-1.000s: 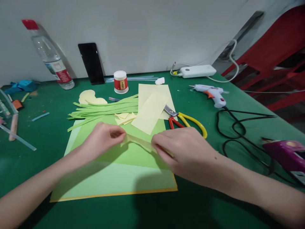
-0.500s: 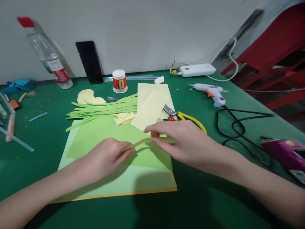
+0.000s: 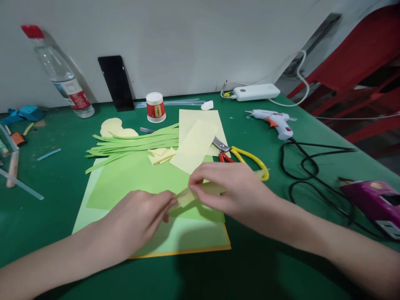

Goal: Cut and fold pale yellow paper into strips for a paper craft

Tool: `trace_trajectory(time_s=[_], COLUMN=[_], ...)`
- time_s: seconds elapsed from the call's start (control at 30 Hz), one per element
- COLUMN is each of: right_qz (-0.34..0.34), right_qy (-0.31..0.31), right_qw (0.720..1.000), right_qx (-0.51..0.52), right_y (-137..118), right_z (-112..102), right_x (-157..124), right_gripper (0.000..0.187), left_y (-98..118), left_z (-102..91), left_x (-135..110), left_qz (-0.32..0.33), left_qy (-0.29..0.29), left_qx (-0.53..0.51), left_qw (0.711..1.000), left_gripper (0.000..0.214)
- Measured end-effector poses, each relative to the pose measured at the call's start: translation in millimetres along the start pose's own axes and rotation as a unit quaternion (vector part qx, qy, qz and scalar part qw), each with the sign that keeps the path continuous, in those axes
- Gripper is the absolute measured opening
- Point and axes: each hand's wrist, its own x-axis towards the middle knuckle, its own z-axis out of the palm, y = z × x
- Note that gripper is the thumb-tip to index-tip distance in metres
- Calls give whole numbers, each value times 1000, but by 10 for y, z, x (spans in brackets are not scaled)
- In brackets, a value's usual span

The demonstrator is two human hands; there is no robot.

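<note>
A pale yellow paper strip (image 3: 186, 197) stretches between my two hands, above a stack of green paper sheets (image 3: 106, 189). My left hand (image 3: 145, 212) pinches its left end between thumb and fingers. Farther along, my right hand (image 3: 229, 185) pinches the same strip, which passes behind the palm so that its far end shows near the scissors. The scissors (image 3: 246, 156), with yellow and red handles, lie just beyond my right hand, their blades partly under pale yellow paper (image 3: 200, 141). Fringed green paper strips (image 3: 140, 141) and small yellow offcuts (image 3: 162, 155) lie behind the hands.
A glue gun (image 3: 275, 121) with a black cord and a purple tool (image 3: 371, 200) lie at right. Along the wall stand a water bottle (image 3: 64, 81), a phone (image 3: 115, 83), a small paper tub (image 3: 156, 107) and a white power strip (image 3: 258, 92). Glue sticks (image 3: 23, 183) lie at left.
The yellow strip has turned so more of its flat face shows between the hands, and its far end now sticks out past my right hand. Both hands keep their pinch.
</note>
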Motion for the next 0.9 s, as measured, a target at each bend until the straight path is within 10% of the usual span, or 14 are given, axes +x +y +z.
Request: trace_trajectory(time_s=[0.53,0.67,0.9], right_qz=[165,44,-101], right_qy=[82,180,5], right_qw=[956,967,994], right_qx=[-229,-175,50], right_y=[584,376,-68], right_z=[-567,-428,104], right_x=[166,124,-34], right_gripper=[13,9,9], left_y=[-32,-15,55], left_z=[-299,-254,-25], left_x=[-104,-74,-32], left_qz=[-80,-76,-13], left_qy=[53,37,1], left_qx=[-16,-16,6], left_qw=[995,996,1000], left_gripper=[35,32,34])
